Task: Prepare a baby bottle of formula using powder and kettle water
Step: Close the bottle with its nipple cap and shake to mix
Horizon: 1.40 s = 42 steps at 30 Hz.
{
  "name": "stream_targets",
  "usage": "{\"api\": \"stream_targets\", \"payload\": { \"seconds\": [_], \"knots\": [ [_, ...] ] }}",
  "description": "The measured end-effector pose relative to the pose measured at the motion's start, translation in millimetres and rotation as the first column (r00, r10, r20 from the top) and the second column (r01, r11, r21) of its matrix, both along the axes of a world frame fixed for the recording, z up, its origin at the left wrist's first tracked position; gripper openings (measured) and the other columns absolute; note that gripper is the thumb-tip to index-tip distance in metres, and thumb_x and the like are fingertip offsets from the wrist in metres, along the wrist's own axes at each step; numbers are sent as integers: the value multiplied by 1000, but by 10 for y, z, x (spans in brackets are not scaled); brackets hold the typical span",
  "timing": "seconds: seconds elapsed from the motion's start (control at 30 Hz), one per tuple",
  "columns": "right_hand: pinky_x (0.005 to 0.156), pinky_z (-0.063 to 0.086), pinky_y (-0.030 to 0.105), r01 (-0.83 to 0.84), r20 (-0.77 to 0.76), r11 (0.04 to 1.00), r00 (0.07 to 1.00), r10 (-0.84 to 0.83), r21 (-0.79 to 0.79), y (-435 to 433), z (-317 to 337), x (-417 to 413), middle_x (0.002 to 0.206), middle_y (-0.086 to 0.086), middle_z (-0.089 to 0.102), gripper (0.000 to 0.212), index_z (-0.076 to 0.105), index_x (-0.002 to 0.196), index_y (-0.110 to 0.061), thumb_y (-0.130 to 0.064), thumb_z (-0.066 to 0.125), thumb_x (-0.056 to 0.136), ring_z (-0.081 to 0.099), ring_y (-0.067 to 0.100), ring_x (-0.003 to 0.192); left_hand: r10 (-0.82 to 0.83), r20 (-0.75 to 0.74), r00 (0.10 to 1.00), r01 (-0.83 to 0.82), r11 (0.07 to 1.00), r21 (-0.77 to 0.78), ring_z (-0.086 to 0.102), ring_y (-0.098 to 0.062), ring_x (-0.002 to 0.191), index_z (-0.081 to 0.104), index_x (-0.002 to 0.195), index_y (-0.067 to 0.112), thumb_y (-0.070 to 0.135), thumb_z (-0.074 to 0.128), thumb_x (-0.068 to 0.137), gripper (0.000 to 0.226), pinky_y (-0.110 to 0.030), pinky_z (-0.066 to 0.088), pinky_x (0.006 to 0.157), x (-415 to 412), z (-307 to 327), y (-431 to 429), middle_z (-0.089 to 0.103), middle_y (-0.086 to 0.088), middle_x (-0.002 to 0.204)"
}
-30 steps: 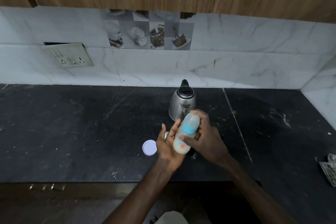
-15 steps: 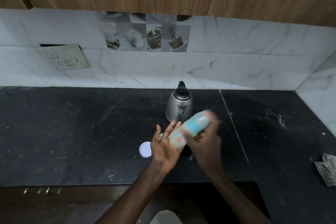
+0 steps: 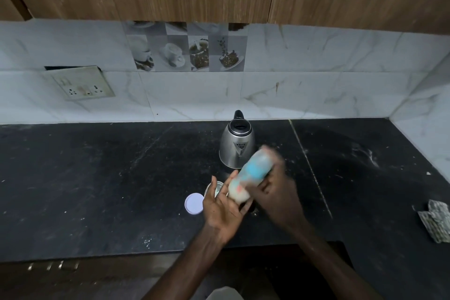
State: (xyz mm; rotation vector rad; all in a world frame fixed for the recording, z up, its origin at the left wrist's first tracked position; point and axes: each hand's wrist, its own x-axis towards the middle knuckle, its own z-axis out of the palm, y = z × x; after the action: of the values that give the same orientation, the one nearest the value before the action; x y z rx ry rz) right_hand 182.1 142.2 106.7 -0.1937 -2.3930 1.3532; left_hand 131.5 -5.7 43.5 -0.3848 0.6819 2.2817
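Since half a second ago the baby bottle [image 3: 248, 178] stays tilted, blurred, gripped in the right hand [image 3: 277, 192]; the left hand [image 3: 222, 204] is spread open, touching its base. One kettle [image 3: 237, 147] and one white lid [image 3: 194, 203] sit on the desk [image 3: 97, 178], with perhaps a powder jar [image 3: 214, 189] behind the left hand.

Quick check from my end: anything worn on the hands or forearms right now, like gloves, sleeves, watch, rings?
Nothing worn shows: the left hand and right hand are gloveless, both forearms uncovered to the frame's bottom edge, no watch or bracelet. The right hand is motion-blurred, so rings there cannot be ruled out.
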Motion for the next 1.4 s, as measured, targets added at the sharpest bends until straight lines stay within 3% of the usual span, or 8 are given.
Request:
{"api": "stream_targets", "payload": {
  "seconds": [0.1, 0.27, 0.4, 0.57, 0.77, 1.0, 1.2, 1.4],
  "knots": [
    [74, 67, 34, 252, -281, 901, 890, -359, -352, 90, 140, -122, 119, -21, 72, 93, 29, 156, -50, -48, 87, 83, 79, 11, 95, -7, -26, 1000, 5, 997, -79, 57, -21, 139, 61, 144, 22, 67, 43, 97, 68, -47, 27, 125, -38, 10, 13, 65, 0, 145],
    [76, 66, 30, 80, -9, 997, 997, -80, -10, -102, -39, 37, 115, -20, 73, 96, 29, 149, -63, -47, 88, 76, 75, 1, 84, 2, -25, 1000, -4, 997, -83, 62, -29, 134, 64, 141, 22, 69, 47, 95, 68, -50, 30, 126, -39, -18, 42, 66, -10, 143],
    [78, 68, 46, 350, -208, 865, 873, -440, -360, 19, 9, -70, 117, -32, 71, 91, 29, 155, -54, -52, 84, 83, 78, 3, 96, 28, -26, 999, -31, 994, -107, 59, -20, 138, 65, 140, 23, 68, 43, 96, 66, -46, 29, 125, -58, 12, 25, 65, 1, 145],
    [82, 66, 33, -35, 79, 999, 996, 35, -1, -181, -186, 98, 127, -31, 65, 94, 28, 151, -63, -61, 83, 74, 73, -3, 100, 64, 30, 998, -65, 998, 26, 52, -43, 141, 60, 143, 11, 61, 51, 97, 68, -56, 42, 117, -51, 85, 114, 61, -22, 145],
    [89, 65, 36, -81, 86, 992, 992, 89, -98, -158, -290, 114, 139, -21, 62, 96, 26, 153, -60, -48, 85, 79, 72, 1, 112, 74, 51, 996, -73, 997, -17, 47, -45, 145, 58, 144, 7, 57, 52, 99, 68, -60, 27, 126, -38, 23, 135, 57, -23, 149],
    [80, 68, 41, 308, -136, 910, 925, -355, -279, 176, -117, 55, 119, -32, 69, 82, 37, 145, -56, -49, 85, 78, 76, 4, 98, 9, -31, 999, -13, 991, -135, 56, -22, 139, 64, 141, 22, 65, 44, 96, 65, -45, 34, 120, -45, -13, 113, 65, -2, 145],
    [78, 62, 17, 175, -60, 980, 982, -181, -95, 118, -226, 156, 117, -31, 69, 89, 37, 142, -59, -27, 92, 80, 76, 0, 91, 25, 14, 1000, -24, 997, -67, 54, -33, 142, 63, 141, 12, 61, 47, 99, 66, -50, 36, 121, -66, -9, 263, 65, -8, 144],
    [83, 66, 33, 182, -25, 976, 982, -186, -116, 72, -18, 132, 119, -24, 72, 86, 41, 146, -52, -31, 91, 79, 76, 1, 96, -23, 28, 999, 25, 996, -85, 54, -33, 141, 66, 138, 15, 64, 49, 97, 66, -51, 30, 126, -82, -3, 378, 65, -10, 144]
  ]
}}
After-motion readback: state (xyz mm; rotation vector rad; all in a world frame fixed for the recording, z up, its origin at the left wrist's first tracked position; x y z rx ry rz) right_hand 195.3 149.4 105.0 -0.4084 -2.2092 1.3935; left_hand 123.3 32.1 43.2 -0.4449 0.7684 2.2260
